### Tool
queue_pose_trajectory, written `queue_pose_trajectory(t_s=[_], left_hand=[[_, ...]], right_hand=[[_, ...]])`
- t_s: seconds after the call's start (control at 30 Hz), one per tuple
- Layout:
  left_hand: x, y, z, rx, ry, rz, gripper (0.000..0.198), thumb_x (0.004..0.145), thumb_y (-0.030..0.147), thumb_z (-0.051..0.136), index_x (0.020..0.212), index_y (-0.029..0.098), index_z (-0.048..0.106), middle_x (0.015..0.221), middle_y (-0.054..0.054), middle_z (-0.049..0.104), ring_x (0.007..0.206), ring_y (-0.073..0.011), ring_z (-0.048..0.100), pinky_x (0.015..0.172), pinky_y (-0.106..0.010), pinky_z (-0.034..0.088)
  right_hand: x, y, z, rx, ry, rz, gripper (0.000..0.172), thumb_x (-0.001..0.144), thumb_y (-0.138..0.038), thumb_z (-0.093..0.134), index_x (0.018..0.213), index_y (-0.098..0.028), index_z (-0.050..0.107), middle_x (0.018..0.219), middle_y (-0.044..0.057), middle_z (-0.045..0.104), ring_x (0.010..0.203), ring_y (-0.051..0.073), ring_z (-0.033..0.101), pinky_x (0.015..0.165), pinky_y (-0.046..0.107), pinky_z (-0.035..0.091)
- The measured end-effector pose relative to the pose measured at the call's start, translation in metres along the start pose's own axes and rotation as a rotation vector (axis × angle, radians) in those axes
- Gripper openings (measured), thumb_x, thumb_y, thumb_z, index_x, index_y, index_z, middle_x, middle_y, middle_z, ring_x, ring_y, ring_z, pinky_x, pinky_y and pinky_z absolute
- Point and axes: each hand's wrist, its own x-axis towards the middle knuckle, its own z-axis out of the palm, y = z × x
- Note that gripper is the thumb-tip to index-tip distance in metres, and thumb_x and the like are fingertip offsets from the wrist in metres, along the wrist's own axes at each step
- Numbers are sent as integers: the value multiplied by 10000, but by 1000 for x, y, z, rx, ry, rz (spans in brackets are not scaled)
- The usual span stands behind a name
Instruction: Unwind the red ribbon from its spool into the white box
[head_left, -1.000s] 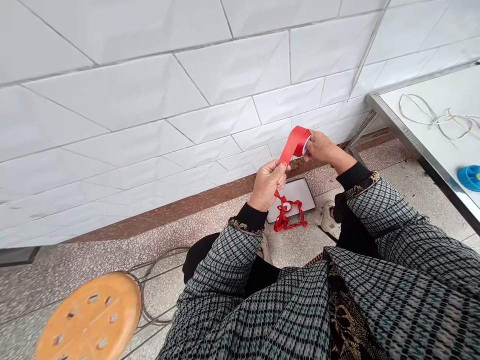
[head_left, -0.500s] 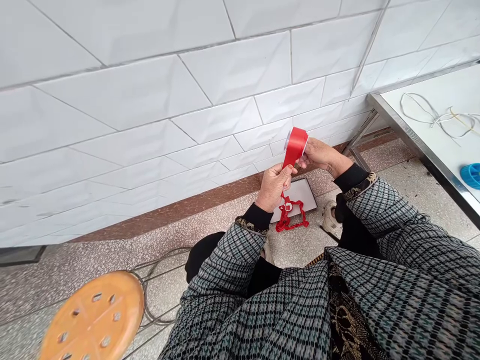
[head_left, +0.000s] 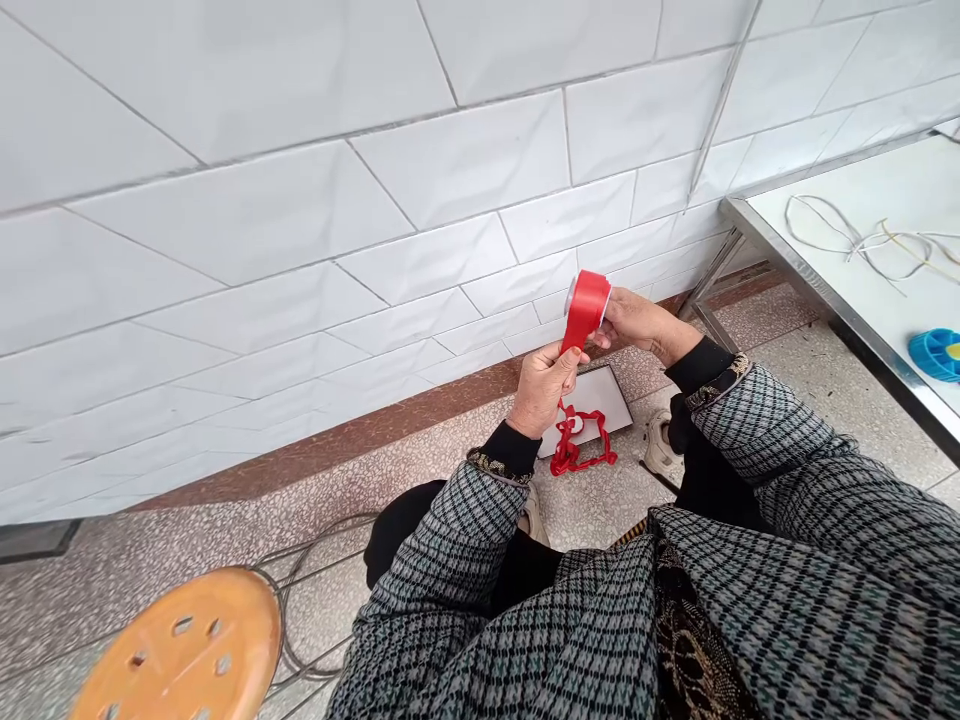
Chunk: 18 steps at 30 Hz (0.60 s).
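A roll of red ribbon (head_left: 589,300) on a white spool is held up between my hands, in front of the tiled wall. My left hand (head_left: 546,385) is closed, its thumb pinching the ribbon just below the roll. My right hand (head_left: 634,318) grips the spool from its right side; some of its fingers are hidden behind the roll. Below my left hand, loose red ribbon (head_left: 583,463) hangs down in crumpled loops over a white, dark-edged panel (head_left: 611,392) near the floor.
At the right stands a metal-edged table (head_left: 832,285) with tangled white cables (head_left: 862,240) and a blue round object (head_left: 937,354). An orange stool (head_left: 184,650) is at the lower left, beside a looped cable (head_left: 289,600) on the floor. White tiles (head_left: 300,210) cover the wall ahead.
The whole view has shifted slightly, so the wall, table and stool sit lower in the picture. Both hands keep their hold on the ribbon roll, which shows a little more tilted.
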Motion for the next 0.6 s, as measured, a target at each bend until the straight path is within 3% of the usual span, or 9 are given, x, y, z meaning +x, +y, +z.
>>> queue_pose_trajectory(t_s=[0.13, 0.33, 0.6], left_hand=[[3, -2, 1, -9, 27, -4, 612, 657, 674, 986, 834, 163, 698, 477, 110, 446, 409, -35, 284, 439, -219, 183], [10, -4, -8, -30, -4, 11, 802, 626, 605, 1039, 1210, 201, 666, 631, 97, 645, 417, -38, 347, 439, -220, 221], [24, -4, -26, -34, -100, 30, 824, 567, 633, 1070, 1167, 193, 716, 622, 69, 678, 390, -33, 374, 424, -224, 217]], right_hand=[[-3, 2, 8, 54, -76, 47, 390, 1058, -424, 736, 788, -192, 574, 571, -18, 641, 442, 64, 519, 447, 150, 425], [-7, 2, 22, 146, -68, 136, 220, 1108, -295, 624, 923, -178, 631, 550, -26, 634, 396, 78, 505, 406, 153, 399], [-10, 4, 33, 288, -69, 248, 213, 1056, -232, 651, 856, -166, 617, 548, -6, 616, 393, 72, 478, 399, 151, 389]])
